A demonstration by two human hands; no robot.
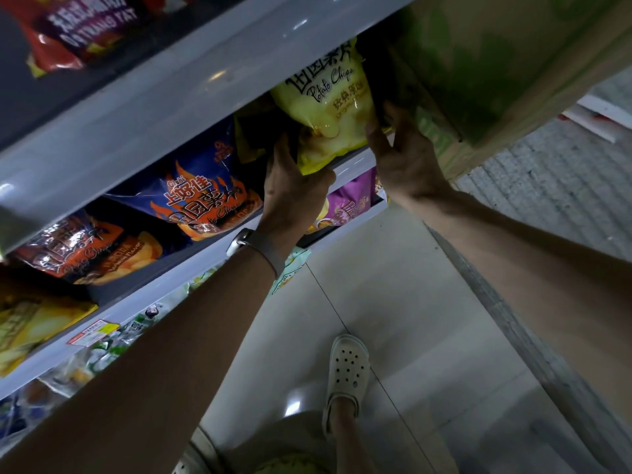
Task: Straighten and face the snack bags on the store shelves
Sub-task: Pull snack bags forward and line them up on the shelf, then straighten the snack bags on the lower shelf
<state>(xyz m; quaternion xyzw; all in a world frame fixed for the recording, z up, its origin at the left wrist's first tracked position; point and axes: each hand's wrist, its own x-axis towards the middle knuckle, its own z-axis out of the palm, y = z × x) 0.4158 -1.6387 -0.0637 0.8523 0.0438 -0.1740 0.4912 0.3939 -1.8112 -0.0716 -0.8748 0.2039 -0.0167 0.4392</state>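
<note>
Holding yellow bag with both hands at the right end of the middle shelf.

- Left grip: clasps the bag's lower left corner, thumb across the front, fingers reaching behind into the shelf. Fingertips are hidden in the dark.
- Right grip: clasps the bag's right edge, thumb on the front, fingers curled round the side.
- Bag position: upright and tilted slightly, printed face "Potato Chips" turned outward, bottom edge at the shelf's front lip. A second yellow pack sits directly behind it; how many stand in that row cannot be told.
- Neighbours on the same shelf: blue bag just beside the left grip, leaning forward. Orange bag is next along, also leaning.
- Right of the yellow bag: green carton, close to the right grip; whether they touch cannot be told.
- Shelf below: purple bag, partly covered by the left grip.
- Shelf above: red bag, face out.
- Watch on the left wrist.
- White clog on pale tiled floor, near the shelf base.
</note>
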